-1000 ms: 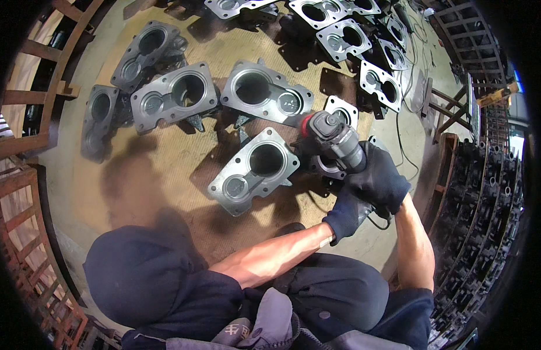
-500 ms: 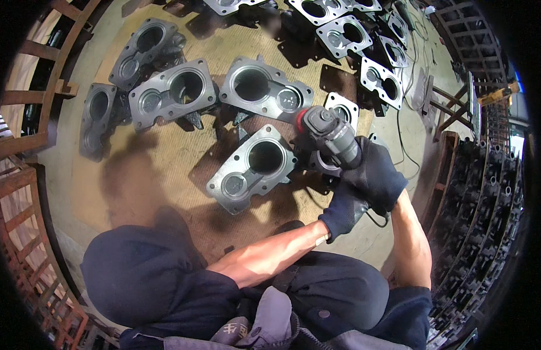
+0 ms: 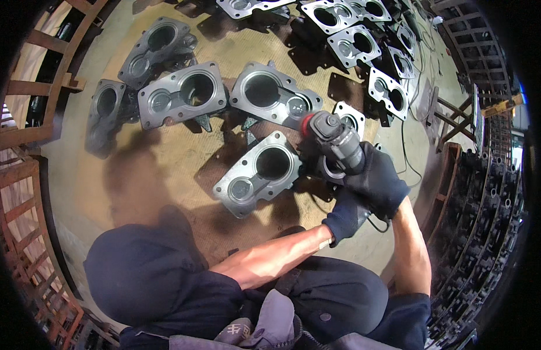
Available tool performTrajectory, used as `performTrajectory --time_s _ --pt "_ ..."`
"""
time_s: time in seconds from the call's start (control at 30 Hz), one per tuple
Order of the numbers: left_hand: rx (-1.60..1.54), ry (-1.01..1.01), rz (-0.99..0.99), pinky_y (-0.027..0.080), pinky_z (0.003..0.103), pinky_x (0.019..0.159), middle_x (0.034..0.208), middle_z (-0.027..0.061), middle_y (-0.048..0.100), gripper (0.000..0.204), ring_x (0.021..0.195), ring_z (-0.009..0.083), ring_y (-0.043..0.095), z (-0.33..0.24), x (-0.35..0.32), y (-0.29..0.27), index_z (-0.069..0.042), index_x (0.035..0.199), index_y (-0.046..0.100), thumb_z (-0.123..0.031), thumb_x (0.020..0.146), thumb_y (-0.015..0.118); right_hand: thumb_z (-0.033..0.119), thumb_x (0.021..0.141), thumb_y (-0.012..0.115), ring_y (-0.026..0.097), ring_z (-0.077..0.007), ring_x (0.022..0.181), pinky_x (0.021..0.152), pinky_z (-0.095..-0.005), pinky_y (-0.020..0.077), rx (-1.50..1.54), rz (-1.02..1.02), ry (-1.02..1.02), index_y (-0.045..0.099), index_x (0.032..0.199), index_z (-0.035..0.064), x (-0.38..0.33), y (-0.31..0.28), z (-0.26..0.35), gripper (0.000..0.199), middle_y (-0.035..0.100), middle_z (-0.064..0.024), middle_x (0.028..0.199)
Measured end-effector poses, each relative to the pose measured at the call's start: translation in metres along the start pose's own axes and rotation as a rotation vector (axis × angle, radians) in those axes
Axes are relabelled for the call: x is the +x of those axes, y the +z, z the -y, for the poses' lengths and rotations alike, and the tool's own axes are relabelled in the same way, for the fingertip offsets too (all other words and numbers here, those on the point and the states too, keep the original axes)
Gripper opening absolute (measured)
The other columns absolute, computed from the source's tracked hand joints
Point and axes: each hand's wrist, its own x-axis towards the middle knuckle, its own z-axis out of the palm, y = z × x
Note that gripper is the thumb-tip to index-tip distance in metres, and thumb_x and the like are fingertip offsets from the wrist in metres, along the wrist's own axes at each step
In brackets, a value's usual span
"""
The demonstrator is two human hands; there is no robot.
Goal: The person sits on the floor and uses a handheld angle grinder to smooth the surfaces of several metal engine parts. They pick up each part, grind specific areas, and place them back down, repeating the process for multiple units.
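An angle grinder [image 3: 339, 139] with a grey-black body and a red-edged disc is held in both my gloved hands. My right hand [image 3: 380, 182] wraps round its body from above. My left hand [image 3: 347, 214] closes on its rear end, the fingers partly hidden by the right hand. The disc end is at the right end of a grey metal casting [image 3: 288, 91] with a large bore and a smaller round recess; whether it touches cannot be seen. Nearer me lies a similar casting [image 3: 260, 174]. Another casting [image 3: 350, 116] sits partly hidden behind the grinder.
More castings, including one casting [image 3: 180, 95] at the left, stand on a brown cardboard sheet [image 3: 165, 169]. Several lie at the far right, near a black cable [image 3: 404, 146]. Slatted racks [image 3: 25, 87] flank the left; a dark stack of parts [image 3: 477, 216] fills the right.
The castings, grinder and hands all appear slightly farther right and mostly lower in the picture, as the view shifts. My grip on the grinder is the same.
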Motion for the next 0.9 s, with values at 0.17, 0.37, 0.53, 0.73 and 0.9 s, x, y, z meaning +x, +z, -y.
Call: performTrajectory --time_s 0.17,0.37,0.53,0.73,0.9 --pt "-0.018 0.03 0.062 0.037 0.031 0.116 0.143 0.0073 0.049 0.038 0.132 0.014 0.047 -0.009 0.001 -0.023 -0.008 0.147 0.04 -0.022 0.112 0.038 0.04 0.07 0.084 0.072 -0.0425 0.095 0.084 -0.0449 0.0559 0.025 -0.025 -0.032 0.065 0.113 0.0004 0.013 0.008 0.021 0.062 0.073 -0.0264 0.097" --pt "-0.456 -0.109 0.04 0.035 0.03 0.117 0.143 0.0073 0.048 0.039 0.134 0.0145 0.046 0.011 0.005 0.0 -0.01 0.149 0.039 -0.023 0.113 0.036 0.04 0.067 0.088 0.073 -0.04 0.093 0.084 -0.0434 0.0558 -0.066 -0.026 0.028 0.064 0.111 -0.0028 0.003 -0.005 0.008 0.065 0.073 -0.0248 0.095" --pt "-0.083 0.012 0.128 0.034 0.027 0.116 0.139 0.0069 0.049 0.037 0.132 0.0141 0.046 0.022 0.006 -0.02 -0.013 0.148 0.04 -0.022 0.113 0.039 0.05 0.067 0.087 0.072 -0.0448 0.092 0.083 -0.0466 0.0564 -0.076 -0.042 0.02 0.063 0.111 -0.0044 0.004 0.0 0.008 0.074 0.072 -0.0289 0.092" --pt "-0.332 -0.089 0.105 0.035 0.031 0.118 0.143 0.0082 0.048 0.04 0.135 0.0155 0.045 -0.003 0.008 -0.013 -0.01 0.15 0.037 -0.022 0.112 0.04 0.038 0.068 0.088 0.073 -0.0393 0.09 0.083 -0.0425 0.0559 -0.031 -0.056 -0.011 0.066 0.109 -0.0025 0.012 0.003 0.021 0.062 0.073 -0.0255 0.095" --pt "-0.504 -0.142 0.114 0.032 0.035 0.122 0.154 0.0103 0.041 0.048 0.143 0.0195 0.04 0.013 -0.006 0.003 -0.006 0.154 0.029 -0.024 0.111 0.039 0.027 0.065 0.083 0.073 -0.0405 0.091 0.083 -0.0431 0.0559 -0.09 -0.022 0.089 0.064 0.111 -0.0025 -0.007 -0.004 0.006 0.058 0.073 -0.0261 0.094"
